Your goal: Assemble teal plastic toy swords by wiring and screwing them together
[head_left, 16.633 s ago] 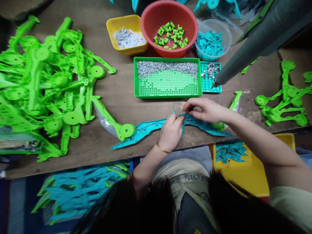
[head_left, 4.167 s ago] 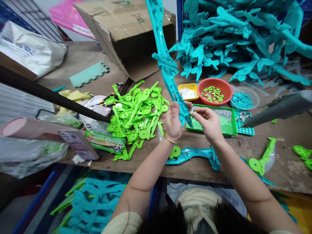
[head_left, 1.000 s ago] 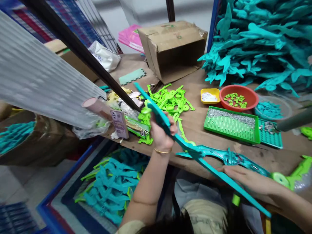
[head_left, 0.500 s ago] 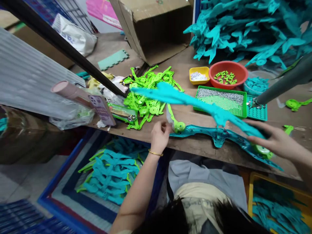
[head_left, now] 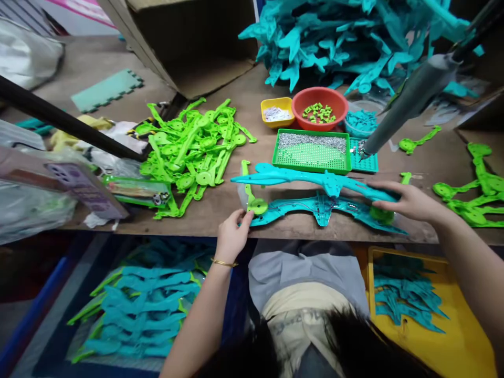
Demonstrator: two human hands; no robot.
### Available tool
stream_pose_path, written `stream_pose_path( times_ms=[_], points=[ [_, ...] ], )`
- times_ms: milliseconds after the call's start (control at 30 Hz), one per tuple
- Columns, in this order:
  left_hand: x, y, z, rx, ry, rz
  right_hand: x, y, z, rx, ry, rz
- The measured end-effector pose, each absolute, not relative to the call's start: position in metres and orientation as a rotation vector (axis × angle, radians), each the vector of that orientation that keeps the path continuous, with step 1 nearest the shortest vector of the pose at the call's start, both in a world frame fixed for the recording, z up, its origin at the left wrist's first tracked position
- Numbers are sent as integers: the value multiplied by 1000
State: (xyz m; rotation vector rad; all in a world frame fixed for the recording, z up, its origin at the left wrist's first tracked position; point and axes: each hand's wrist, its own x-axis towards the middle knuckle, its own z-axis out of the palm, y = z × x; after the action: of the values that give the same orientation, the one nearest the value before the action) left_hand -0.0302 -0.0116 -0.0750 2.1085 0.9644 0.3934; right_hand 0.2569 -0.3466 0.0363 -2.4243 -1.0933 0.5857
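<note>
A turquoise toy bow half-shell (head_left: 283, 211), its inner side up, lies along the table's front edge with thin wires inside. At its left end sits a lime-green limb piece (head_left: 258, 206); another green piece (head_left: 381, 214) is at its right end, partly hidden. My left hand (head_left: 233, 235) is closed around the lower shell's left tip, thumb by the green piece. With fingers on top and thumb beneath, my right hand (head_left: 411, 202) grips the right end of a second turquoise shell, the upper half-shell (head_left: 301, 176). That one is held just above and behind the lower one.
Lime-green limb pieces (head_left: 197, 147) are heaped at the left. Behind stand a green tray (head_left: 311, 169) of small metal parts, a red bowl (head_left: 301, 118) and a yellow bowl (head_left: 271, 123). A grey hanging tool (head_left: 413, 105) slants in at the right. A yellow crate (head_left: 468, 325) is below.
The upper half-shell has come down closer to the lower one and lies more level, carried by my right hand. My left hand stays at the lower shell's left end. The view has swung right.
</note>
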Motion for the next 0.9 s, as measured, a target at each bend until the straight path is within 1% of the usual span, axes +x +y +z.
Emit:
stream_pose_path(
  times_ms=[167,367,467,700,800,900],
  points=[
    [-30,-16,-73,2200,1045,431,259,-357,33,-2492,-1097,588],
    [-43,-14,-72,2219,1061,623,259,-365,29,-2472,-1211,569],
    [-50,-14,-75,1922,1062,576,256,-365,29,-2471,-1256,514],
    [-52,-21,-66,1058,891,370,243,-360,27,-2505,-1308,546],
    [-52,-24,-59,905,834,259,242,-363,21,-2531,-1321,519],
    [-49,-27,-56,836,820,248,243,-365,15,-2555,-1306,484]
  ],
)
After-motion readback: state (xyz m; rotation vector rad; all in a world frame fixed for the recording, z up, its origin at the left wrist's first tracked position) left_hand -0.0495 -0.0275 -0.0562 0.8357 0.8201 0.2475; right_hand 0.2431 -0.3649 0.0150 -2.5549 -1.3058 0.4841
